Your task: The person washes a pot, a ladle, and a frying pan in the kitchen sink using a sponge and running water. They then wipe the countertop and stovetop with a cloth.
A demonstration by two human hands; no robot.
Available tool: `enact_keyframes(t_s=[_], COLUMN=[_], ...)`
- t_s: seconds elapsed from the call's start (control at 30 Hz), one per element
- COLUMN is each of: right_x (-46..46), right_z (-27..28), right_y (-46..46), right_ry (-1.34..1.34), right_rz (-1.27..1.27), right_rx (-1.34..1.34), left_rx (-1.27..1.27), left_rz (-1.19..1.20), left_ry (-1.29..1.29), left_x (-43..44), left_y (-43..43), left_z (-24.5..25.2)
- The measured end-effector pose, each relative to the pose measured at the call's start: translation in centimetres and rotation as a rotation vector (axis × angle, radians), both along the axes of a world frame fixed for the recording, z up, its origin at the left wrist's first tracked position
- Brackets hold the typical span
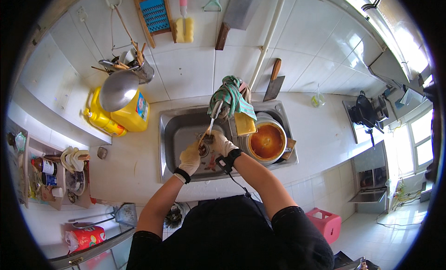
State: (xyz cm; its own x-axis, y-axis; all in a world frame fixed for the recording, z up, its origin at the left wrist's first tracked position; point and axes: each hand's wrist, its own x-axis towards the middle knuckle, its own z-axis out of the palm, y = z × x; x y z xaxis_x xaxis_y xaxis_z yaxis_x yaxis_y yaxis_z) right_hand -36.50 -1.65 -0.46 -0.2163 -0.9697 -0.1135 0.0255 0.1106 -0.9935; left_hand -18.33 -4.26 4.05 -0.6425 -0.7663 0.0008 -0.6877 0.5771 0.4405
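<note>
Both hands wear pale gloves and are over the left basin of the stainless steel sink (174, 130). My left hand (190, 159) is closed around a thin wooden utensil (203, 137) that slants up toward the faucet. Just right of it, my right hand (222, 143) holds a dark, mesh-like scrubber (208, 139) against the utensil, under the running water. The faucet (216, 109) has striped green cloths (231, 94) draped over it. Reddish scraps (211, 164) lie on the basin floor near the drain, which the hands partly cover.
A pot with orange-brown residue (267, 140) fills the right basin, with a yellow sponge (245, 123) at its left edge. Yellow jugs (132, 113) and a utensil holder (144, 72) stand left of the sink. A cleaver (274, 85) leans on the wall behind.
</note>
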Motion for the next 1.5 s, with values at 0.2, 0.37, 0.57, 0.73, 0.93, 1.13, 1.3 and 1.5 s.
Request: enact_keyframes(t_s=[0.2, 0.37, 0.57, 0.73, 0.93, 1.13, 1.3, 1.5], right_x=[2.6, 3.5, 0.1, -0.7, 1.6, 5.4, 6.2, 3.9], right_z=[0.5, 1.9, 1.3, -0.6, -0.9, -1.4, -1.3, 1.1], right_y=[-0.9, -1.6, -1.3, -0.8, -1.7, -2.0, -2.0, -1.9], right_ry=[-0.677, -0.665, -0.590, -0.703, -0.455, -0.587, -0.418, -0.743], right_rz=[-0.301, -0.437, -0.573, -0.588, -0.462, -0.554, -0.537, -0.696], right_rx=[0.490, 0.474, 0.566, 0.564, 0.683, 0.491, 0.608, 0.476], left_rx=[-0.153, 0.131, -0.256, 1.558, 1.319, 1.386, 1.279, 1.199], left_rz=[-0.029, 0.053, -0.234, 0.301, 0.234, 0.448, 0.468, 0.392], left_ry=[-0.104, -0.085, -0.117, 0.915, 0.638, 0.715, 0.640, 0.703], left_x=[-0.8, 1.5, 7.9, 9.0, 4.1, -0.3, -1.6, -1.0], left_y=[0.9, 0.0, -5.4, -7.0, -3.3, -1.7, -1.3, 1.1], left_z=[1.0, -1.4, -9.9, -10.3, -4.7, -5.9, -4.5, 0.8])
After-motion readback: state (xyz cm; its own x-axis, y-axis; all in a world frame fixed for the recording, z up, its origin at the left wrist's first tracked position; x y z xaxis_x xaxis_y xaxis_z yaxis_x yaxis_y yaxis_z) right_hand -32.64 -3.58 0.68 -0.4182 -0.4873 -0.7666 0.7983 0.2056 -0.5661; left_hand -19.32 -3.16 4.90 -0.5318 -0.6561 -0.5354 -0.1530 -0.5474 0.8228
